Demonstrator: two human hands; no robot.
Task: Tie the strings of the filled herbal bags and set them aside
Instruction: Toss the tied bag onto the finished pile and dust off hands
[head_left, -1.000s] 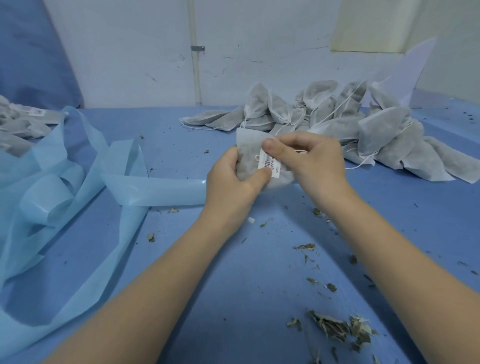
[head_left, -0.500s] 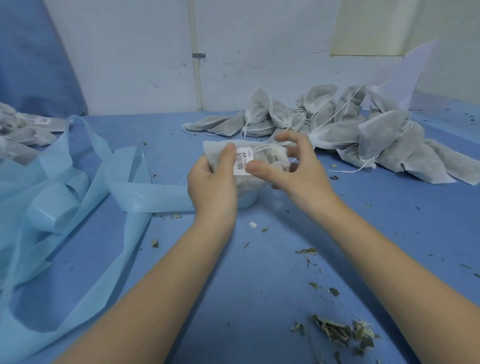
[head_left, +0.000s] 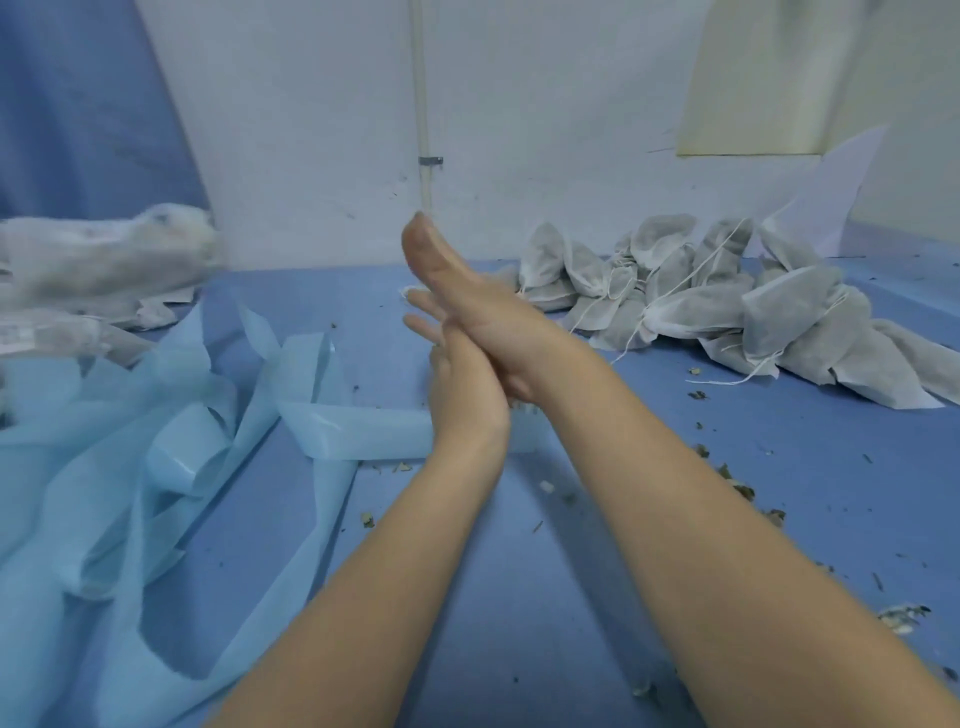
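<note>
both hands are bare of any bag. the left hand (head_left: 465, 387) and right hand (head_left: 480, 312) lie pressed together, the right laid across the left, fingers stretched out flat and pinching nothing, right thumb pointing up. the blurred grey-white mesh herbal bag (head_left: 111, 249) sits at the far left, over the heap of similar pale bags (head_left: 57, 325) there; whether it is resting or in the air cannot be told. a larger pile of grey drawstring bags with loose white strings (head_left: 717, 306) lies far right on the blue cloth-covered table (head_left: 519, 597). risks, as i judge them: the left bag could roll off its heap onto the crumpled light-blue fabric strips (head_left: 156, 441), and reaching right, a finger might snag trailing strings and drag several bags together. dried herb crumbs (head_left: 737, 483) near right could stick to palms.
</note>
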